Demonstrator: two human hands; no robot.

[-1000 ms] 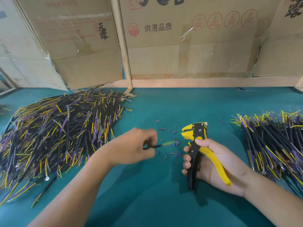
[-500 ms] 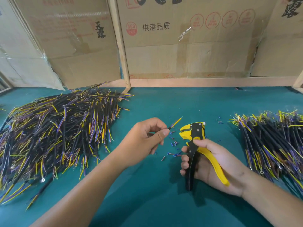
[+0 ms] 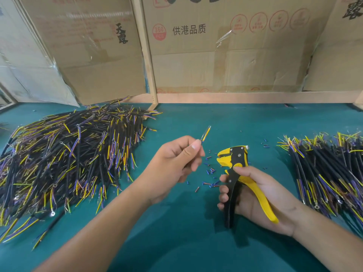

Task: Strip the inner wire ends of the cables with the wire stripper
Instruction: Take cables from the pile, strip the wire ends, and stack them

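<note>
Teal table [image 3: 176,242], fingers [image 3: 194,147] pinching cable [image 3: 205,134].

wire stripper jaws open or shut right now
Open: the wire stripper shows a gap between its yellow jaws, with nothing in them. The right hand holds its spread handles; the left hand pinches the cable apart.

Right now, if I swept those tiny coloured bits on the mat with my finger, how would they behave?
The insulation scraps look tiny and hollow, so probably very light and easily scattered. They are tube-shaped, so some would likely roll on the green mat. Pinching one up would probably be fiddly.
</note>
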